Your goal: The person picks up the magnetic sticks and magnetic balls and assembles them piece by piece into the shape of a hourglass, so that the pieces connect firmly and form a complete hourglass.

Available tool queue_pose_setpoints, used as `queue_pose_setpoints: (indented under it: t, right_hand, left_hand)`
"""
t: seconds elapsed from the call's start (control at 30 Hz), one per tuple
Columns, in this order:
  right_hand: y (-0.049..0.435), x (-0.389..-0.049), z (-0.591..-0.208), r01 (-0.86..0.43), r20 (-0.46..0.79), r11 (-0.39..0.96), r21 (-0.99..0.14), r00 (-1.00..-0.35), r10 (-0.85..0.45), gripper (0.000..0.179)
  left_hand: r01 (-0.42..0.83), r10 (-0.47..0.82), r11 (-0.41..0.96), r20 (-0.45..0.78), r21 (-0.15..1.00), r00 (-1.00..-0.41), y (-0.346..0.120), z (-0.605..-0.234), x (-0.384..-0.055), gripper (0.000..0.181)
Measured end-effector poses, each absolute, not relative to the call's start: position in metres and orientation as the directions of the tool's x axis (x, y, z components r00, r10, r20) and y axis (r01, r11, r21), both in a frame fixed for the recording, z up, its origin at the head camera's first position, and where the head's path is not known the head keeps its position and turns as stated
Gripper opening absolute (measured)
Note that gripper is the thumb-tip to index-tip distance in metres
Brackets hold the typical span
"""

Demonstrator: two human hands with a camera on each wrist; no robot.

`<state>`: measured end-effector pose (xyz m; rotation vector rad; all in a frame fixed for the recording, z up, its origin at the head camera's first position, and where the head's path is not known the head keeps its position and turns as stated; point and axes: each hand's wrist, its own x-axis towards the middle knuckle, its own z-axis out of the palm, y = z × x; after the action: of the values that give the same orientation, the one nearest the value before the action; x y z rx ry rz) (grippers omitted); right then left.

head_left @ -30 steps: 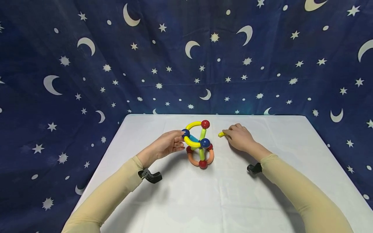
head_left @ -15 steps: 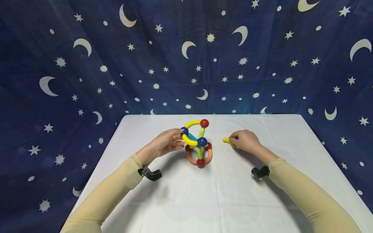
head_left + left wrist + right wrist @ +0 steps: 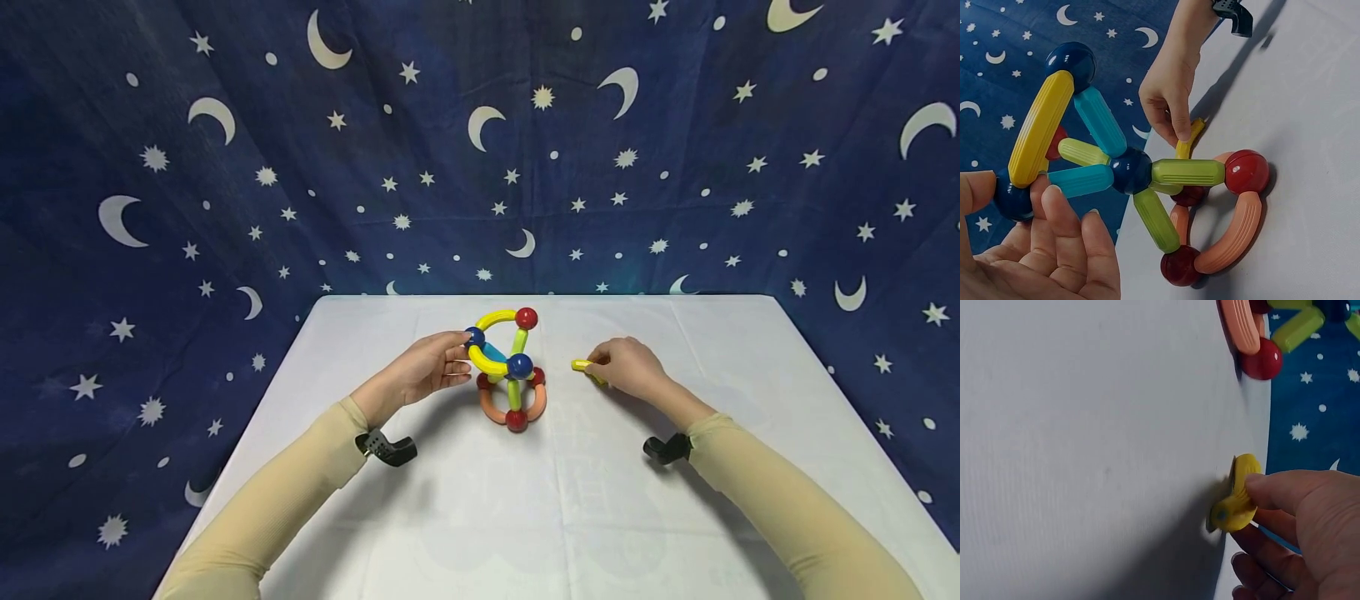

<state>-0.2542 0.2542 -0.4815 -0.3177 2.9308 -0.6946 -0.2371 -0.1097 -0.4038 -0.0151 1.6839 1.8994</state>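
Observation:
A magnetic stick-and-ball structure (image 3: 515, 396) stands on the table. Its base joins orange curved sticks (image 3: 1235, 240) and red balls (image 3: 1247, 172); green straight sticks (image 3: 1188, 172) rise to a central blue ball (image 3: 1130, 170). Light-blue sticks (image 3: 1100, 120) and yellow curved sticks (image 3: 1041, 128) form the upper part. My left hand (image 3: 427, 367) pinches the blue ball (image 3: 1013, 201) at the upper left corner between thumb and finger. Right of the structure, my right hand (image 3: 628, 365) pinches a loose yellow curved stick (image 3: 1236, 511) at table level, apart from the structure.
A white cloth covers the table (image 3: 480, 517). Behind it and to the left hangs a dark blue curtain (image 3: 442, 150) with moons and stars. Each wrist carries a black camera mount (image 3: 388, 448).
My right hand has shifted a little right and toward me with the yellow curved stick, then slightly back left, turning the stick. The left hand keeps its pinch on the blue ball.

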Motion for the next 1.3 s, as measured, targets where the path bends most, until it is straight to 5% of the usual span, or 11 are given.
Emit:
queue_pose_setpoints:
  t: [0.3,0.43,0.6,0.8,1.03,1.3]
  right_hand:
    - [0.242,-0.244,-0.479,-0.223,-0.018,0.875,-0.429,-0.967,-0.256,0.027]
    - [0.238,-0.24,-0.476,-0.201,-0.014,0.815,-0.543,-0.969,-0.248,0.035]
    - [0.231,-0.236,-0.461,-0.028,-0.1,0.593,-0.805,-0.978,-0.182,0.039]
    - [0.218,-0.228,-0.442,0.167,-0.224,0.299,-0.94,-0.96,-0.168,0.046]
    - [0.203,-0.216,-0.426,0.323,-0.299,-0.078,-0.943,-0.928,-0.223,0.029]
    - [0.189,-0.202,-0.411,0.356,-0.313,-0.164,-0.92,-0.919,-0.239,0.025]
  left_hand:
    - [-0.433,0.422,-0.02,-0.385,0.901,-0.821,-0.111,-0.404,-0.236,0.041]
    - [-0.437,0.421,-0.018,-0.389,0.899,-0.819,-0.111,-0.405,-0.236,0.04]
    - [-0.44,0.418,-0.02,-0.392,0.898,-0.819,-0.111,-0.405,-0.235,0.038]
    - [-0.442,0.415,-0.017,-0.396,0.897,-0.819,-0.11,-0.405,-0.236,0.04]
    - [-0.438,0.418,-0.015,-0.393,0.899,-0.819,-0.109,-0.405,-0.236,0.041]
    - [-0.44,0.419,-0.022,-0.391,0.898,-0.819,-0.108,-0.402,-0.236,0.04]
